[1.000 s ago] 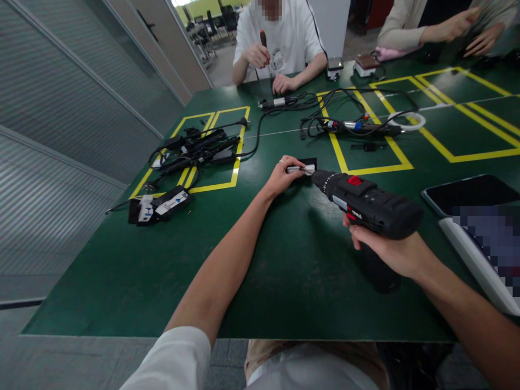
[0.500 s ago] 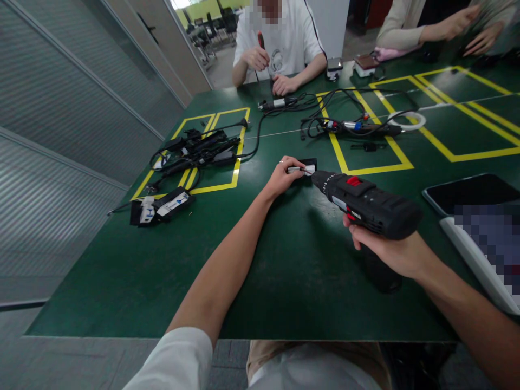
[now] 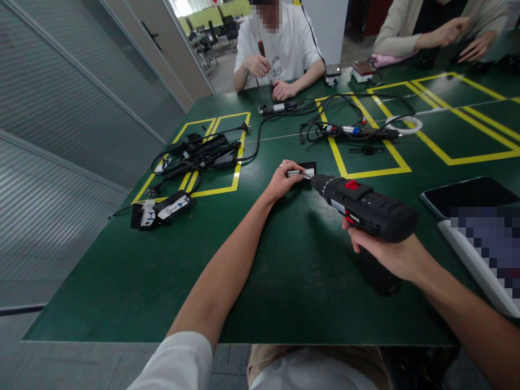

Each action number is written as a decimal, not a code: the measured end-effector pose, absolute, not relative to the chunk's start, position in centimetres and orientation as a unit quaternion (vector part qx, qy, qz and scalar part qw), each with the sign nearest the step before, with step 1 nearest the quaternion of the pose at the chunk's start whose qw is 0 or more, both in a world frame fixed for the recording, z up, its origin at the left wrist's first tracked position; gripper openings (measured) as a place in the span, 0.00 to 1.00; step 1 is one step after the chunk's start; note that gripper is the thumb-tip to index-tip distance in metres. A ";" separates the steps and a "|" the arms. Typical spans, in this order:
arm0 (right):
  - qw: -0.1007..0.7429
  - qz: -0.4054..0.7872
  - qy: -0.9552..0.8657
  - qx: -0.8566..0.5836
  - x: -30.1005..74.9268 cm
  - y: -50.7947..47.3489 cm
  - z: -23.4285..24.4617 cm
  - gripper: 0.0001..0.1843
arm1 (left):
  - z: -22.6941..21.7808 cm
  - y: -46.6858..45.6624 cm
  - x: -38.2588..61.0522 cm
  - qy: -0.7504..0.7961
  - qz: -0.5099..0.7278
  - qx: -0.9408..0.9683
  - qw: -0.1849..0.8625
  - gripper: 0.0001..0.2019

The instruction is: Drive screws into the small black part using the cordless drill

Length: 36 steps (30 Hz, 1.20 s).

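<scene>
My right hand (image 3: 374, 246) is wrapped round the grip of a black cordless drill (image 3: 365, 208) with red details. The drill points left, and its thin bit reaches a small black part with a white face (image 3: 309, 171) lying on the green table (image 3: 292, 260). Over the left end of that part, my left hand (image 3: 284, 180) is closed, its fingers pressed on it and close to the bit. The exact spot where the bit meets the part is too small to make out.
Black adapters and cables (image 3: 203, 154) lie in a yellow-taped area at left, with two opened black cases (image 3: 162, 209) before them. Corded electric screwdrivers (image 3: 353, 131) lie beyond. A phone (image 3: 467, 195) rests at right. Across the table a person (image 3: 280, 59) holds a screwdriver (image 3: 261, 49); another person sits further right.
The camera view has shifted slightly. Both hands, the drill and the small part keep nearly the same places relative to each other.
</scene>
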State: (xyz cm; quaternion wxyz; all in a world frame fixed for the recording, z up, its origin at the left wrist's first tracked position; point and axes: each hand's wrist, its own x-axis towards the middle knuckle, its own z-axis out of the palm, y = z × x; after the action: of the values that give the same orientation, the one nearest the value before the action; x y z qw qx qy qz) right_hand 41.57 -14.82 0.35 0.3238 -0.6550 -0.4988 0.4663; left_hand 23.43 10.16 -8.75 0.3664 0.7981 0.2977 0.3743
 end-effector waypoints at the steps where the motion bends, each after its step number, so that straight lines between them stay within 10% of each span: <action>1: 0.321 0.466 -0.499 -0.656 41.6 -14.8 0.3 0.09 | -8.7 10.1 23.4 0.297 0.375 0.798 0.366 0.08; 36: 0.330 0.445 -0.501 -0.665 41.2 -14.8 0.5 0.09 | -8.9 10.4 23.3 0.285 0.373 0.802 0.370 0.08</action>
State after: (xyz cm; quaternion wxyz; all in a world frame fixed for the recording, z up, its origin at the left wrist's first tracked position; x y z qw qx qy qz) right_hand 41.16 -14.81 0.47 0.3303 -0.6647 -0.5010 0.4451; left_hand 23.28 10.36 -8.89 0.3698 0.8017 0.2847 0.3735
